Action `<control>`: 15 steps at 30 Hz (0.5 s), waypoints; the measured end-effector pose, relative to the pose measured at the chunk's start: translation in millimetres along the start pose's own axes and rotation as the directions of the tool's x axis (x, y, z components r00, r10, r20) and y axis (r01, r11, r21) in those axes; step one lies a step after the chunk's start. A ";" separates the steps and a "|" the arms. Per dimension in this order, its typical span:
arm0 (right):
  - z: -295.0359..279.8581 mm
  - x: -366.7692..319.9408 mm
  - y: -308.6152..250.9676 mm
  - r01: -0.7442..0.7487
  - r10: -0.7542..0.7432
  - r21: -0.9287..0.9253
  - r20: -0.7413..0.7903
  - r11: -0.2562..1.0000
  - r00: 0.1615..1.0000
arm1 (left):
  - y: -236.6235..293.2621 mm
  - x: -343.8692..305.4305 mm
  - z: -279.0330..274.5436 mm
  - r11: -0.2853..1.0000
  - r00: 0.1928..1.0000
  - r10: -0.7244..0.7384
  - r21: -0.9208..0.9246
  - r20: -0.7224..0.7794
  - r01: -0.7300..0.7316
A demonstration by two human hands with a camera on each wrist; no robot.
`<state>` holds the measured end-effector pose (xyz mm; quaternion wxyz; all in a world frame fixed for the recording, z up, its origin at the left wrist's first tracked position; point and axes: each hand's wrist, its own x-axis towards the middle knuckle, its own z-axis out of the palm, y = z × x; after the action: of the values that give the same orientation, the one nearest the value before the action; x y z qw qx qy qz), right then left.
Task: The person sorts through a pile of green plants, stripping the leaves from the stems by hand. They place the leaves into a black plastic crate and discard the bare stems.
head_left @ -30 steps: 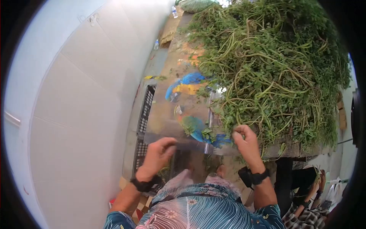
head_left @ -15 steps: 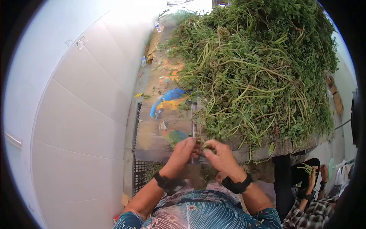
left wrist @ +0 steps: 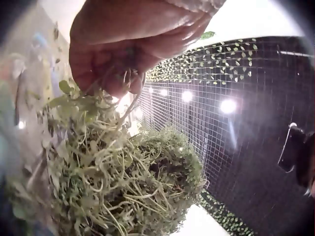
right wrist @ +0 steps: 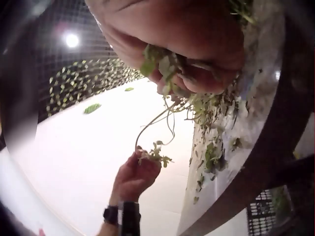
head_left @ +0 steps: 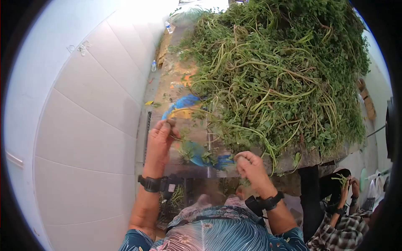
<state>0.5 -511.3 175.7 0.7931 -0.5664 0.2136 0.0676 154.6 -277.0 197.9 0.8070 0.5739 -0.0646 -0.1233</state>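
My left hand [head_left: 157, 142] is raised over the left part of the table, its fingertips pinching a long thin green stem [head_left: 187, 109] that arches right toward the heap of leafy greens [head_left: 268, 83]. Small leaves dangle below these fingers. In the right wrist view, thin stems run from that hand across to my right hand. Curled fingers of my right hand [head_left: 252, 168], at the table's near edge, hold a leafy sprig [right wrist: 166, 69]. Loose leaves [head_left: 207, 158] lie on the tabletop between the hands.
The wooden table [head_left: 289, 161] has parrot pictures on its cover. A dark plastic crate [head_left: 148, 125] stands past its left edge, beside a pale wall [head_left: 92, 146]. At lower right, another person [head_left: 341, 221] in a checked shirt holds stems. Bottles [head_left: 168, 27] stand at the far left.
The hands came together at the near edge half a second ago, then parted. My left hand has gone forward and left with a stem; my right hand has shifted slightly right.
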 end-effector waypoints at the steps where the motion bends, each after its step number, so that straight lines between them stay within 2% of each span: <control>1: -7.8 -0.4 0.3 -0.023 0.024 0.091 -0.012 0.996 1.000 | 4.2 3.6 -1.1 0.999 0.999 0.029 0.035 -0.015 -0.029; 3: -17.5 -1.4 1.5 -0.038 0.054 0.237 -0.059 0.971 0.997 | 7.0 6.9 -5.2 0.990 0.998 0.053 0.134 -0.033 -0.048; 6: -23.2 -7.2 -3.2 -0.006 0.064 0.352 -0.152 0.936 0.986 | -13.2 11.8 -26.0 0.919 0.998 -0.056 0.393 0.013 0.046; 9: -29.4 -8.6 1.0 0.042 -0.020 0.240 -0.095 0.970 0.995 | -28.2 12.1 -39.4 0.679 0.984 -0.163 0.733 0.078 0.055; 12: -20.9 -9.7 -7.9 0.016 -0.012 0.077 -0.054 0.997 0.998 | -36.7 8.9 -36.7 0.673 0.994 0.089 0.733 0.058 -0.103; 15: -14.4 -3.4 -7.5 0.027 -0.023 0.095 -0.041 0.995 0.999 | -23.4 7.0 -16.8 0.474 0.907 0.418 0.838 0.056 -0.271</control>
<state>-3.7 -526.8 179.7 0.8157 -0.5316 0.2252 0.0363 162.5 -270.9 170.0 0.4493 0.8678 -0.1658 0.1326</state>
